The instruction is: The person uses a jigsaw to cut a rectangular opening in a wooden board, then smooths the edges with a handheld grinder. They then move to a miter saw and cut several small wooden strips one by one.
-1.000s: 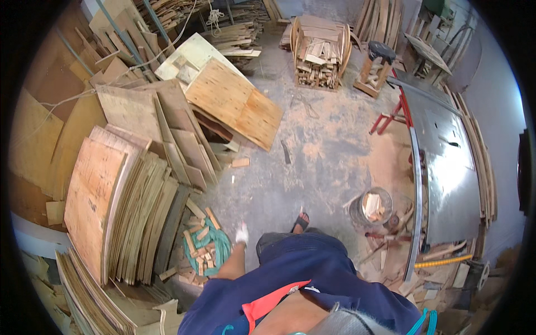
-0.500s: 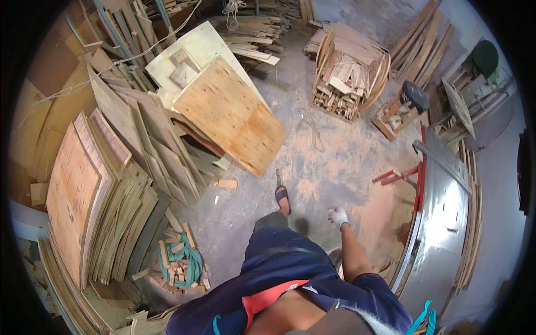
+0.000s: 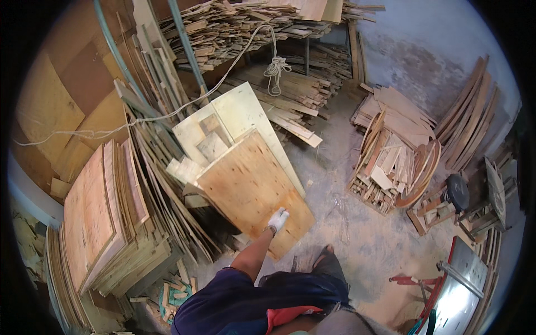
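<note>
My left hand (image 3: 277, 220), in a pale glove, reaches forward over the light-brown plywood sheet (image 3: 240, 184). Its fingers look loosely extended with nothing seen in them; whether they touch the sheet I cannot tell. The sheet lies slanted over a larger cream board (image 3: 269, 132) with smaller offcuts on it. Beside them, thin sheets lean in layers, and a curved stack of plywood (image 3: 89, 206) stands at the left. My right hand is out of view.
Low at the left lie wood pieces on green cloth (image 3: 170, 301). Right are a wooden crate of scraps (image 3: 385, 178), a dark-topped stool (image 3: 456, 192) and a metal-topped table (image 3: 458, 296) with red legs. A rope (image 3: 277, 67) hangs before the racked planks (image 3: 301, 89) behind.
The view has swung toward the boards on the left and the back wall. My left arm has come forward over the plywood; my right hand, seen half a second ago, has left view.
</note>
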Demonstrator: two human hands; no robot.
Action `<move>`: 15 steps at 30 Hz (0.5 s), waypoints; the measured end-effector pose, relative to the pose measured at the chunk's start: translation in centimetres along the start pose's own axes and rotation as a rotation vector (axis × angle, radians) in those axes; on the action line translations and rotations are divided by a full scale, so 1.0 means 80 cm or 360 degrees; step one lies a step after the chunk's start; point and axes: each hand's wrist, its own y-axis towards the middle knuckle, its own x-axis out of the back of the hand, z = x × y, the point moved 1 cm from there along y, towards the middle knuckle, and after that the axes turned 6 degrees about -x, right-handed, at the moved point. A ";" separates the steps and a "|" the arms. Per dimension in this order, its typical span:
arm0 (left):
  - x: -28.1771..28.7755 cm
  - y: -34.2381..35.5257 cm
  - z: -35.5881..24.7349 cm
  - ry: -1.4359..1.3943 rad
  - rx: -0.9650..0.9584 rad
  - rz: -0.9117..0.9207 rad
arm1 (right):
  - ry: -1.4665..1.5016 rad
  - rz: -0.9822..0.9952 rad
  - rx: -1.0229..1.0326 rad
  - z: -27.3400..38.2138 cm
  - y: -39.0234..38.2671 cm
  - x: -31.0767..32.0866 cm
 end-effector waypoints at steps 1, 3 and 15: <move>-0.024 0.034 -0.016 -0.0133 -0.0063 0.0089 | -0.0033 -0.0056 0.0005 0.045 -0.013 0.023; -0.038 0.086 -0.048 -0.0099 -0.0093 0.0188 | -0.0063 -0.0049 0.0049 0.124 -0.007 0.021; -0.101 -0.035 0.090 0.0497 0.1058 0.0825 | -0.1088 -0.0042 0.0532 0.589 0.207 0.083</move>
